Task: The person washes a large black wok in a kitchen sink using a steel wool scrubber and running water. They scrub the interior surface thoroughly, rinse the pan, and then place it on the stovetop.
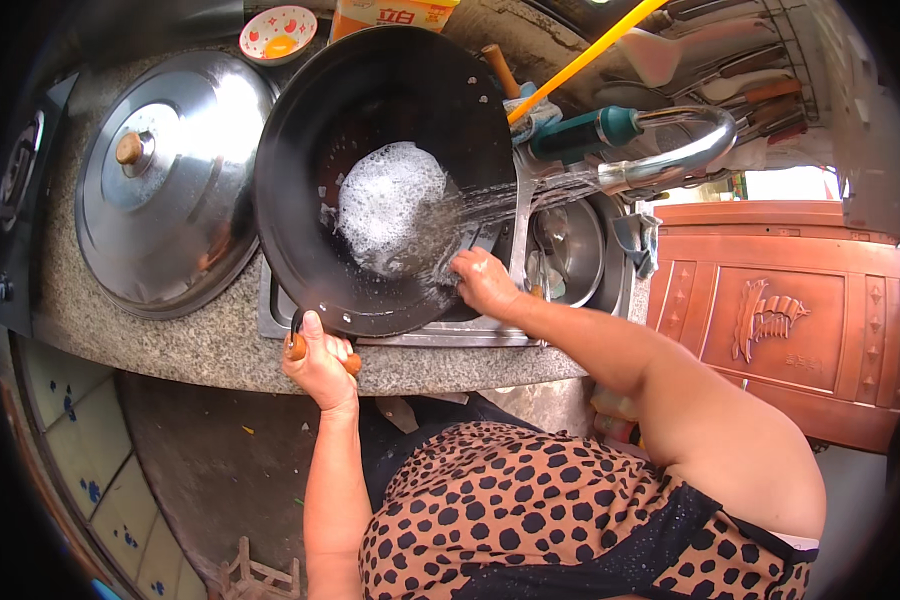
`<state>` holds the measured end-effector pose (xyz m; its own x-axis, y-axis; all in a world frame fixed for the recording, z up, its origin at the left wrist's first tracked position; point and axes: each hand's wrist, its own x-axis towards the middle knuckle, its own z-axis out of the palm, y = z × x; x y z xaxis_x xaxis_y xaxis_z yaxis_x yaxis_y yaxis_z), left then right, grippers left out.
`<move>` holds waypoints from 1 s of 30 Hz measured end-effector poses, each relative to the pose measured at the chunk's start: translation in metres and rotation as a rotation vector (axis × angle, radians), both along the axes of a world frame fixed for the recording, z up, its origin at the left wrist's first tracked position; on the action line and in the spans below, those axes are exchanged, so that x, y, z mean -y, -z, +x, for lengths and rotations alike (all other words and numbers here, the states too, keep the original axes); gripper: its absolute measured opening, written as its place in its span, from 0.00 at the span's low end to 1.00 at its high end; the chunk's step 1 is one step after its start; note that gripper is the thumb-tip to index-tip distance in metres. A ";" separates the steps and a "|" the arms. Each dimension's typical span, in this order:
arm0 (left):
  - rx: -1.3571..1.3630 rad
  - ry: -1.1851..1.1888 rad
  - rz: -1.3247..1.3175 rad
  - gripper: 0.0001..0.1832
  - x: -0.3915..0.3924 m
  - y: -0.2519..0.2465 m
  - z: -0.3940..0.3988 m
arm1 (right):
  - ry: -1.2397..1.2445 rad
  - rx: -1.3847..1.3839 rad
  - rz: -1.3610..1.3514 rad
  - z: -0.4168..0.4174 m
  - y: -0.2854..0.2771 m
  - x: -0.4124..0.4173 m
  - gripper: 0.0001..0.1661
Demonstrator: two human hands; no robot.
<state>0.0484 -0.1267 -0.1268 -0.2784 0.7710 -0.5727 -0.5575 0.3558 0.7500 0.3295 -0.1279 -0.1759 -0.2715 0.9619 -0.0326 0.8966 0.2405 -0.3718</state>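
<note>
A large black wok [292, 172] is tilted over the sink [450, 332], with white suds [390, 202] and water inside it. My left hand [322, 364] grips its wooden handle [295, 346] at the near left, thumb up. Along the wok's right side, my right hand [487, 283] has its fingers bunched on a blurred greyish thing [445, 270], possibly a scouring pad; water and splash partly hide it. Water streams from the curved chrome faucet [645, 171] into the wok, landing beside the suds.
A domed metal lid [187, 225] rests on the speckled counter [195, 345] at left. Behind the wok stand a patterned bowl [259, 34] and an orange box [397, 13]. A metal basin [589, 255] sits right of the wok. A yellow rod [585, 60] slants above the faucet.
</note>
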 end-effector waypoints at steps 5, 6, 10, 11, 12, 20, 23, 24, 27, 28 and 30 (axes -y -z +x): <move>0.005 0.004 -0.007 0.23 -0.001 -0.001 0.003 | -0.108 0.532 0.323 0.097 -0.023 -0.115 0.07; 0.017 0.000 0.002 0.23 -0.001 0.000 0.004 | -0.070 0.544 0.283 0.092 -0.021 -0.110 0.07; 0.010 -0.014 0.019 0.22 -0.003 -0.001 0.001 | 0.111 0.382 -0.166 0.006 -0.015 -0.014 0.09; 0.033 -0.012 0.029 0.21 -0.003 0.004 0.001 | 0.151 0.220 -0.177 -0.023 -0.012 0.012 0.10; 0.044 -0.027 0.029 0.20 0.002 0.005 -0.002 | 0.154 -0.031 -0.136 -0.059 -0.021 0.024 0.10; -0.030 0.018 0.037 0.23 -0.001 -0.001 0.008 | -0.036 0.394 0.052 0.068 -0.016 -0.038 0.06; -0.040 0.010 0.029 0.23 0.000 0.002 0.003 | 0.156 0.192 -0.179 -0.017 -0.016 0.004 0.10; -0.036 0.014 0.021 0.23 0.001 0.003 0.002 | 0.185 -0.050 -0.244 -0.052 -0.026 0.017 0.13; -0.050 0.024 0.018 0.23 -0.002 -0.001 0.007 | 0.168 -0.392 -0.259 -0.075 -0.034 0.026 0.13; -0.053 0.030 0.020 0.24 -0.001 -0.002 0.008 | 0.133 -0.214 -0.277 -0.054 -0.027 0.022 0.12; -0.069 0.023 0.033 0.24 -0.001 -0.004 0.008 | 0.032 0.151 -0.232 0.018 -0.019 -0.011 0.10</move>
